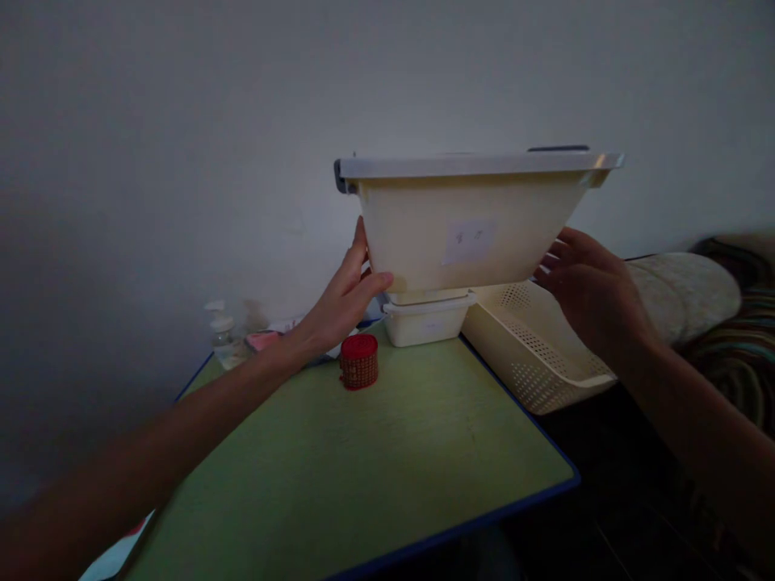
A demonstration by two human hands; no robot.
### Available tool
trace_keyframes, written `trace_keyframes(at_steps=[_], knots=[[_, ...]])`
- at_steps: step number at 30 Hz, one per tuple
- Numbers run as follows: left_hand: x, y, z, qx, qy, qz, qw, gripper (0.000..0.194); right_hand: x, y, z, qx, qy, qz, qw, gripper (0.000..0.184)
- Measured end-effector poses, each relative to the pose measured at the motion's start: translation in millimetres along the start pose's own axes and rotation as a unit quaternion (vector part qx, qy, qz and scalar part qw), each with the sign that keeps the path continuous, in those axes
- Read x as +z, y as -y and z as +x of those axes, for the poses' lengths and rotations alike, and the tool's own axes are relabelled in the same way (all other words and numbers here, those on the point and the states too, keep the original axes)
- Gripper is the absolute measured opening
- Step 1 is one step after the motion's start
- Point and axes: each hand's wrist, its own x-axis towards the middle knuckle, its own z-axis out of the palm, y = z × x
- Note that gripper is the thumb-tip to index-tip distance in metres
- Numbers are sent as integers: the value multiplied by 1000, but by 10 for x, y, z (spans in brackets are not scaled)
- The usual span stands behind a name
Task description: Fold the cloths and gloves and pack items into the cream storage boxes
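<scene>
A large white lidded storage box (412, 230) with a paper label on its front is held up between my two hands. My left hand (348, 294) grips its lower left side, the thumb at the front bottom corner. On the opposite end, my right hand (584, 282) supports the lower right side, its fingertips partly hidden behind the box. Below it stands a smaller white box (427, 327) on the green table (375, 460). A red rolled bundle (359, 363) sits upright on the table, just below my left hand.
To the right of the table is a cream perforated basket (545, 387). A pump bottle (222, 335) stands at the back left, near papers and a pink packet (261, 340). Rolled bedding (690, 294) and a striped blanket (751, 347) lie at far right. The wall is behind.
</scene>
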Motion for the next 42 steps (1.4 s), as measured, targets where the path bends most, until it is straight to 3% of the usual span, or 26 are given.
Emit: trace_keyframes(at_steps=[3,6,15,20,26,29,33,42], knots=[[-17,143,-176,124,43,44,990,69,-11,-89,-265,10,-7,-14,1000,48],[-36,372,-302,151,41,67,985,67,-48,-278,-540,-8,-38,-2,999,47],[49,1014,-738,60,17,3,998,66,-268,-868,-1242,28,-65,-18,997,41],[62,1407,-909,-27,-42,-29,998,70,-349,-1103,-1467,100,-69,-31,992,37],[43,1762,-959,-45,-65,-79,994,59,-382,-1414,-1627,148,-94,-37,984,30],[25,1863,-979,-50,-68,-91,992,53,-374,-1580,-1706,155,-94,-42,983,29],[13,1930,-1016,-74,-93,-82,990,53,-329,-1732,-1795,148,-129,-72,978,44],[1,1905,-1070,-101,-144,-53,983,54,-398,-1745,-1756,147,-99,-91,980,52]])
